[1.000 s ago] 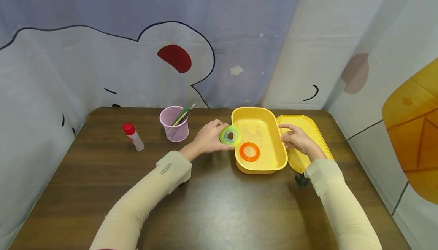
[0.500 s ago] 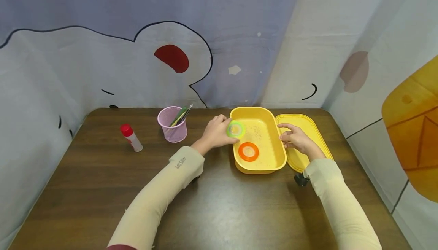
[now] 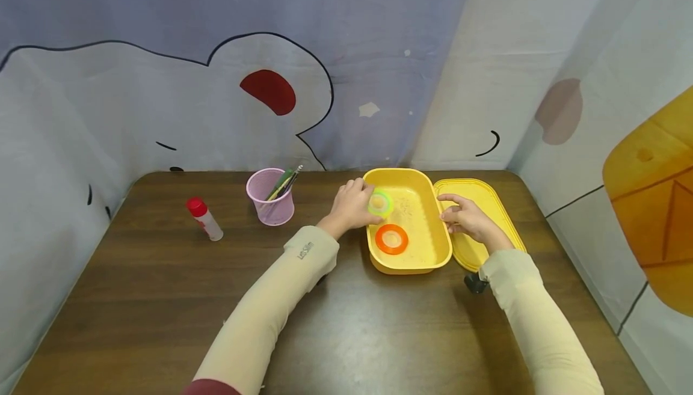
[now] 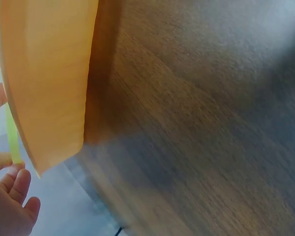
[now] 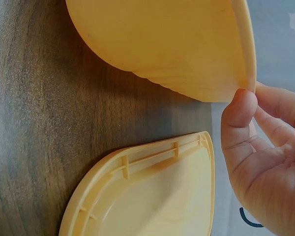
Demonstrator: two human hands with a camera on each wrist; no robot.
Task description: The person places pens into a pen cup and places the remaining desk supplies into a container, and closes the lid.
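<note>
My left hand grips a roll of green tape at the left side of a yellow plastic box. In the left wrist view, the green tape shows edge-on between thumb and fingers, beside the box wall. Flat on the box floor lies a roll of orange tape, nearer the front. On the opposite side, my right hand pinches the box rim. The right wrist view shows that thumb pressed to the outside of the rim, with fingers over the inner side.
The yellow lid lies on the brown table, right of the box and under my right hand. A pink mesh cup with pens stands left of the box. Further left is a red-capped glue stick. A printed curtain hangs behind.
My left hand has moved right with the green tape, from outside the box's left rim to over its inside. My right hand stays at the rim.
</note>
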